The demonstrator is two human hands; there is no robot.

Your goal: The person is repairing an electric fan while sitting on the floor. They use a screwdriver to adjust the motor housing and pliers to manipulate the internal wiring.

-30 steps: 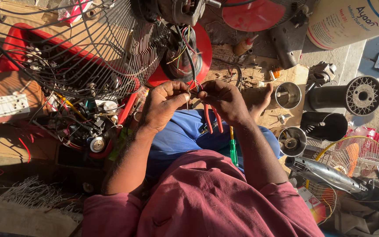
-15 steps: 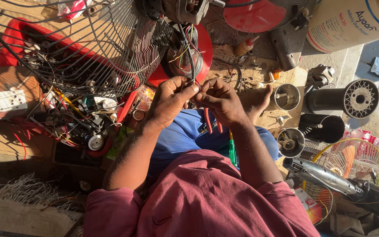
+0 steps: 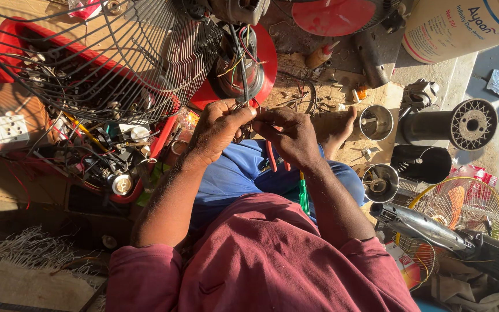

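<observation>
Beside the wire fan guard (image 3: pixel 88 63), both hands (image 3: pixel 218 130) (image 3: pixel 290 136) pinch motor wires (image 3: pixel 242 69).

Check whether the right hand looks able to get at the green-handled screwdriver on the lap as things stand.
Probably yes. The green-handled screwdriver lies just below the right hand, with nothing covering it. But both hands, the left hand too, are busy on the wires.

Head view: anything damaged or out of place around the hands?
Yes. The fan motor is opened up, its wires hanging loose to where left hand and right hand pinch them. The wire guard lies detached, tilted over a red tray of tangled parts.
</observation>
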